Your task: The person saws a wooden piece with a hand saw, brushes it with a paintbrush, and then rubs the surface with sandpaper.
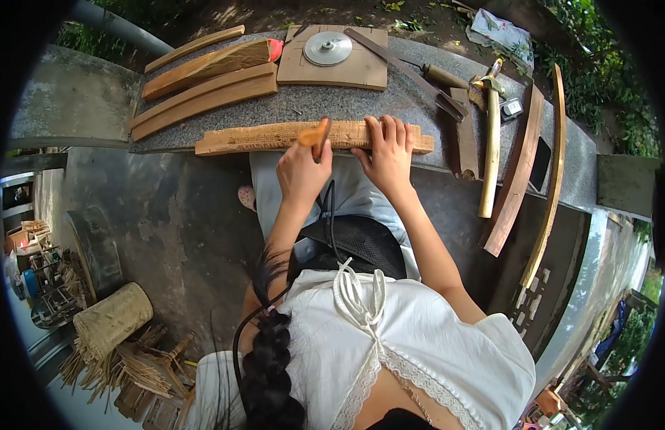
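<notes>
A long, squared wooden bar [264, 135] with rough, marked faces lies along the near edge of the stone bench. My left hand [302, 172] is closed around a short orange-brown tool [315, 137] held against the bar's middle; its exact kind cannot be made out. To the right, my right hand [390, 154] grips the bar, fingers over its top and thumb on the near side. Behind the bar, a metal disc [328, 49] rests on a square wooden board [296, 70]. A small nail or screw [297, 111] lies between the board and the bar.
Several wooden pieces [203, 100] lie at the bench's [239, 107] left. On the right are a handsaw [404, 68], a wooden-handled tool [443, 77], a hammer-like tool [491, 136] and long curved strips [519, 172] overhanging the edge. A woven basket [114, 319] stands low left.
</notes>
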{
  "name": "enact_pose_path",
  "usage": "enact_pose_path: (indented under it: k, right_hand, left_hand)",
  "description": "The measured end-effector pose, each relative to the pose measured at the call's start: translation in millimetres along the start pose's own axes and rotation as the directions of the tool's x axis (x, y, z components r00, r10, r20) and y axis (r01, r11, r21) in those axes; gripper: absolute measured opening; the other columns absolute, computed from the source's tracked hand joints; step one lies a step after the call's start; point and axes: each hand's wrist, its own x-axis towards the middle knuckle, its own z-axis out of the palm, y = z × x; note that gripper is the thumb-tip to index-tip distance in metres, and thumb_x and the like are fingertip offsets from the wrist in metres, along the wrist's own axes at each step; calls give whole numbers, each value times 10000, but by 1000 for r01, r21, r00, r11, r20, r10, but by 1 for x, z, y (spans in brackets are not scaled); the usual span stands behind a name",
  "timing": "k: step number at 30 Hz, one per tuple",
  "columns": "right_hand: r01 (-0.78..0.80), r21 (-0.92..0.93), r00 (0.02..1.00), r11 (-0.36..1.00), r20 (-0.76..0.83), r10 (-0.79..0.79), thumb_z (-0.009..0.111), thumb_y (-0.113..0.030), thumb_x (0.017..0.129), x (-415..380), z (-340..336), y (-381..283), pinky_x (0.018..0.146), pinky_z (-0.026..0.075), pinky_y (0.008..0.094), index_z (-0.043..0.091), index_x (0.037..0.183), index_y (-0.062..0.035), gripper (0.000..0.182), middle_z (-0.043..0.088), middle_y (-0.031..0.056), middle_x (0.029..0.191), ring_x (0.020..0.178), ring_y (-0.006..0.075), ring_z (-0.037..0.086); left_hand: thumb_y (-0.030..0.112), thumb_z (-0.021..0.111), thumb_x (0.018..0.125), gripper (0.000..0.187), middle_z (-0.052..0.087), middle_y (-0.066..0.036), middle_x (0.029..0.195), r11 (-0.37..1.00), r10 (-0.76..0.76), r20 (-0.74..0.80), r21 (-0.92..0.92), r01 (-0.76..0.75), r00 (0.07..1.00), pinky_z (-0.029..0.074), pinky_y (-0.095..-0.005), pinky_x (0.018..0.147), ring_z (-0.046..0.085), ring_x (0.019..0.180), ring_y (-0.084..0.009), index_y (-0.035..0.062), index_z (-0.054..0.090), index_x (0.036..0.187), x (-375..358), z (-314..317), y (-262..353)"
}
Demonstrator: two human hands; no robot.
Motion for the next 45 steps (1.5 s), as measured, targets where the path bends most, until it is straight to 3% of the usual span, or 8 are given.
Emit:
enact_pose_path:
  k: [8, 16, 18, 20, 22, 24, 32, 45]
  right_hand:
    - [48, 4, 997, 999, -67, -47, 746, -351, 741, -1, 6, 6, 1098, 229, 517, 464, 1289, -124, 657, 459, 133, 1242, 1229, 333, 398]
    - [74, -17, 991, 997, -110, -75, 751, -349, 734, -3, 9, 7, 1097, 238, 510, 471, 1286, -115, 661, 473, 135, 1236, 1230, 335, 403]
    - [74, -8, 990, 997, -118, -75, 766, -334, 716, -3, 8, 6, 1104, 232, 506, 475, 1280, -109, 673, 468, 139, 1240, 1233, 339, 402]
    - [65, 9, 990, 998, -124, -64, 780, -319, 699, -4, 9, 6, 1111, 226, 503, 479, 1274, -102, 685, 463, 144, 1245, 1236, 343, 400]
    - [65, 12, 990, 998, -128, -63, 782, -317, 696, -3, 9, 5, 1111, 227, 500, 483, 1268, -101, 681, 465, 144, 1245, 1235, 342, 403]
    - [60, 12, 989, 998, -134, -58, 782, -317, 695, -4, 10, 6, 1111, 227, 500, 484, 1266, -101, 680, 465, 145, 1244, 1235, 341, 404]
    - [58, 9, 993, 998, -105, -57, 780, -310, 697, -3, 8, 5, 1109, 232, 501, 484, 1265, -105, 673, 467, 140, 1237, 1235, 335, 404]
    - [26, 5, 997, 1000, -68, -25, 778, -302, 703, -1, 4, 1, 1114, 219, 500, 473, 1279, -113, 678, 452, 133, 1267, 1256, 328, 381]
  left_hand:
    - [277, 645, 850, 272, 683, -173, 765, 914, -264, -340, 209, 347, 902, 524, -449, 615, 667, 707, -375, 23, 668, 947, 17, -48, -104]
    - [251, 602, 893, 249, 644, -132, 893, 996, 74, 68, -53, -71, 995, 514, -439, 717, 639, 815, -362, 126, 624, 1107, -17, 14, 7]
    - [350, 654, 857, 341, 613, -196, 680, 968, 196, -89, -139, -207, 977, 504, -451, 653, 632, 696, -387, 12, 646, 811, -10, 6, -5]
    - [343, 676, 839, 360, 661, -208, 786, 988, -112, 50, 109, 106, 992, 516, -432, 676, 655, 744, -380, -1, 668, 946, 0, -7, -57]
    - [347, 655, 844, 362, 669, -190, 752, 989, -74, -237, 109, 102, 969, 523, -448, 652, 657, 713, -396, -13, 640, 816, 10, -26, -101]
    - [313, 641, 856, 309, 689, -188, 828, 937, -292, -187, 140, 319, 938, 529, -443, 659, 675, 758, -363, 5, 649, 882, 17, -53, -111]
    - [288, 585, 890, 277, 660, -200, 861, 998, 60, 21, 8, -60, 998, 504, -474, 759, 638, 823, -407, 26, 599, 978, -4, 11, -14]
    - [378, 644, 865, 397, 677, -233, 869, 882, -333, -294, 238, 406, 896, 501, -450, 706, 651, 833, -396, -18, 665, 867, 36, -101, -159]
